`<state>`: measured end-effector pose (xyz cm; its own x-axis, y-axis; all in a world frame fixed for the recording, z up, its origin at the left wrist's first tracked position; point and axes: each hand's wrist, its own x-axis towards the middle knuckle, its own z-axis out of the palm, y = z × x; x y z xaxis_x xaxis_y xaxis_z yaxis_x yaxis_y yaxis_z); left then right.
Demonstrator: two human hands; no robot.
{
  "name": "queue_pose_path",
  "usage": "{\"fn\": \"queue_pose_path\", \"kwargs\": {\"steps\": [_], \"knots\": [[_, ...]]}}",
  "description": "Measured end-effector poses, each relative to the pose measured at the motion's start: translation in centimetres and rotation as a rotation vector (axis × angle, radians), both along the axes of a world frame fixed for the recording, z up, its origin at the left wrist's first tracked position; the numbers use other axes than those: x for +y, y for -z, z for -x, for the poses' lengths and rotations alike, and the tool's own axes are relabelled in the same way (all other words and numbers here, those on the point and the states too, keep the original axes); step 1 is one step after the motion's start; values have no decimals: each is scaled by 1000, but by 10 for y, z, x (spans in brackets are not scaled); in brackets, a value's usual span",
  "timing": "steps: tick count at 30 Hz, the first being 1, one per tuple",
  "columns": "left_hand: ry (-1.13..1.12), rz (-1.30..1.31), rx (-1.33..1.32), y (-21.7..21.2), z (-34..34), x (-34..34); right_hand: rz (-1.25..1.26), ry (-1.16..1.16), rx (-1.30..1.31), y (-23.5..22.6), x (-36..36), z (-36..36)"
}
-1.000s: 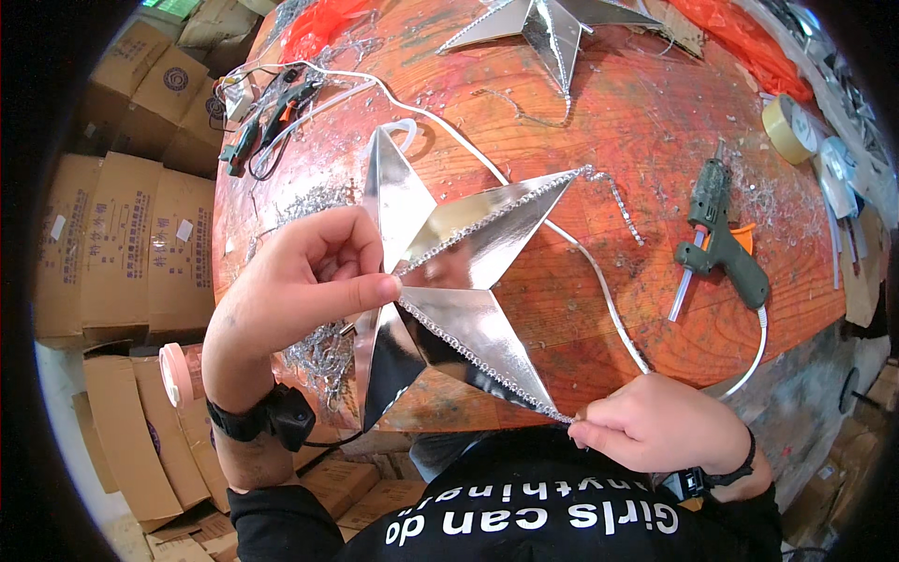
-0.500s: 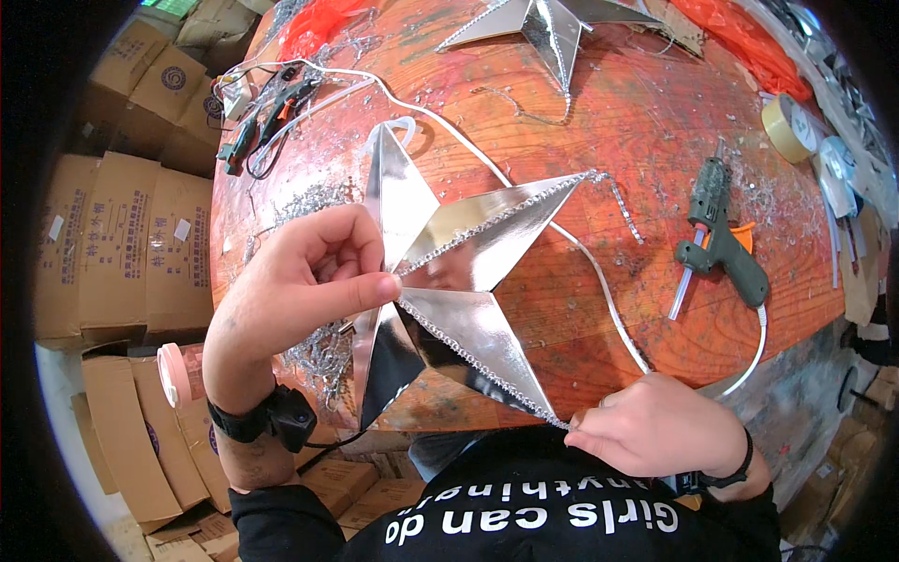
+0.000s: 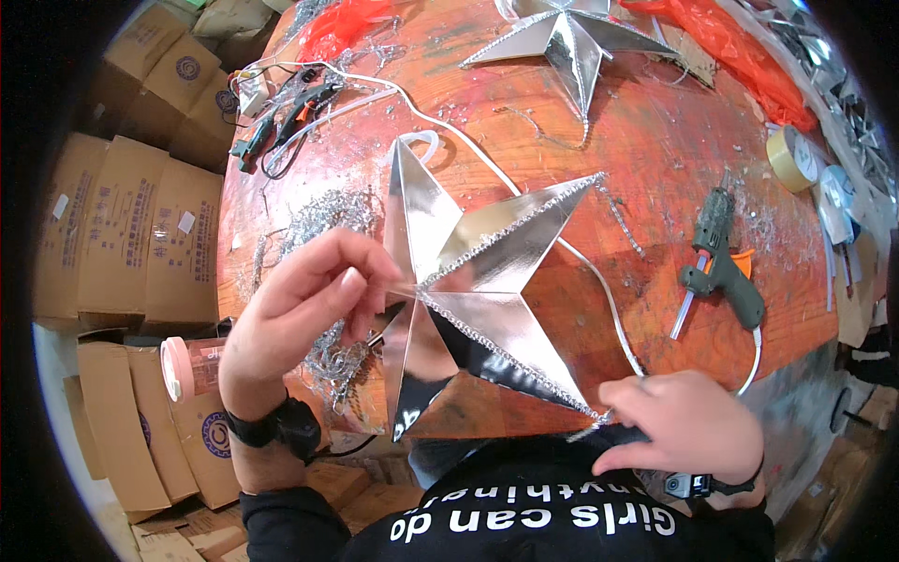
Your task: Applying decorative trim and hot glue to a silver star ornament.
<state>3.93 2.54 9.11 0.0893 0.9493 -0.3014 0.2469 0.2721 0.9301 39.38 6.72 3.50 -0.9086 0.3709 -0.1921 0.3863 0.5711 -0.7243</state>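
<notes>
A silver mirror-finish five-pointed star (image 3: 478, 253) lies in front of me on the table, with silver beaded trim (image 3: 510, 361) along ridges of the upper right and lower right points. My left hand (image 3: 323, 295) hovers at the star's centre, its fingers loosely bent and the thumb apart from the index fingertip. A thin pale strand seems to run between those fingertips and the centre. At the lower right tip is my right hand (image 3: 698, 421), thumb and index finger spread, the index fingertip beside the trim's loose end (image 3: 588, 431).
A green glue gun (image 3: 721, 267) with a clear stick rests at right, its white cable trailing down. Another silver star (image 3: 571, 51) lies at the far side. Silver trim is heaped (image 3: 328, 225) at left, near a second glue gun (image 3: 290, 122). Tape rolls (image 3: 791, 159) and cardboard boxes (image 3: 140, 234) flank the table.
My left thumb has come off the star's centre and the hand has opened. My right fingers have spread from their pinch at the lower tip, and the trim's end there now shows.
</notes>
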Motion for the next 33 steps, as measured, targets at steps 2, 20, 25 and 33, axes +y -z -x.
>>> {"fn": "queue_pose_path", "kwargs": {"steps": [2, 20, 25, 33], "knots": [[-167, -166, -25, 10, -2, -13, 37, 69, -151, -16, 8, -9], [-189, -326, -87, 64, -26, -80, -579, 238, 423, 16, 0, 23], [-108, -313, -29, 64, -32, -77, -681, 313, 389, 17, 10, 23], [-188, -278, -86, 56, -35, -87, -407, 617, 301, 1, 35, -7]]}}
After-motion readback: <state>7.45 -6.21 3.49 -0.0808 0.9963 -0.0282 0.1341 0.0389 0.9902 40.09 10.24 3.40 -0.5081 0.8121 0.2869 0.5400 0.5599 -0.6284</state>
